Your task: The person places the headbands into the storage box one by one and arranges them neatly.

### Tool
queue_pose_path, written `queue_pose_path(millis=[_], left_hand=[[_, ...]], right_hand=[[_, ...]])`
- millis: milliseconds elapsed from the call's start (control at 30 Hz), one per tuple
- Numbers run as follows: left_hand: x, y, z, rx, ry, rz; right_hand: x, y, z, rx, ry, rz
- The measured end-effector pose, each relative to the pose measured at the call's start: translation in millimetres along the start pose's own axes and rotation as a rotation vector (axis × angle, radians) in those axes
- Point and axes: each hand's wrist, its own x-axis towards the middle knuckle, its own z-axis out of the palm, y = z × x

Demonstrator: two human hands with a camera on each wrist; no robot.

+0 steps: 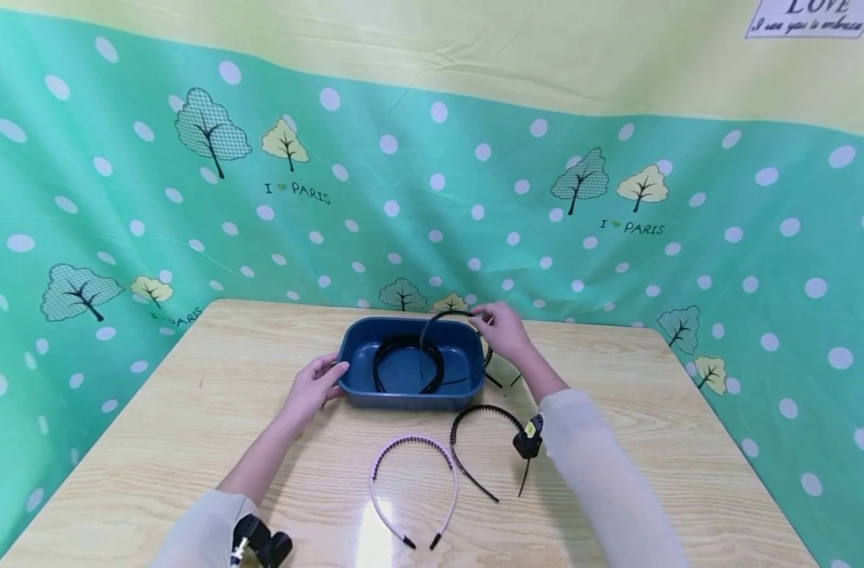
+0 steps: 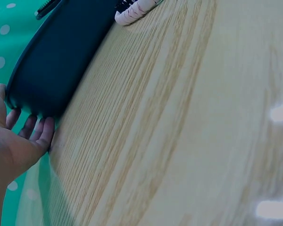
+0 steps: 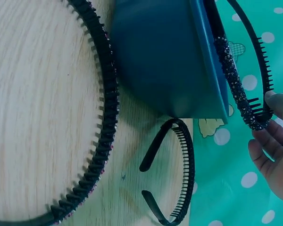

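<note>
My left hand (image 1: 314,386) grips the left end of a dark blue plastic bin (image 1: 403,401), thumb at the rim and fingers curled against the outer wall. Over the bin's right side, my right hand (image 1: 504,330) pinches a black toothed hairband (image 3: 233,75) by the middle of its arch, its ends pointing down toward the bin. Glitter covers part of that hairband. Inside the bin lies black hairband material (image 1: 440,369); how many pieces cannot be told. In the left wrist view, the fingers (image 2: 42,132) touch the bin's lower edge.
On the wooden table (image 1: 616,442), a lavender hairband (image 1: 413,439) lies in front of the bin, beside a black hairband (image 1: 467,471). Another black hairband (image 3: 188,155) lies by the bin's right end. A green dotted curtain (image 1: 432,237) hangs behind the table.
</note>
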Motion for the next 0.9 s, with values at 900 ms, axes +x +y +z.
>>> queue_pose_path(millis=[900], left_hand=[[-1.8,2.6,1.6,-0.013,0.006,-0.005]], right_hand=[[3.3,-18,31,0.036,-0.019,0.000]])
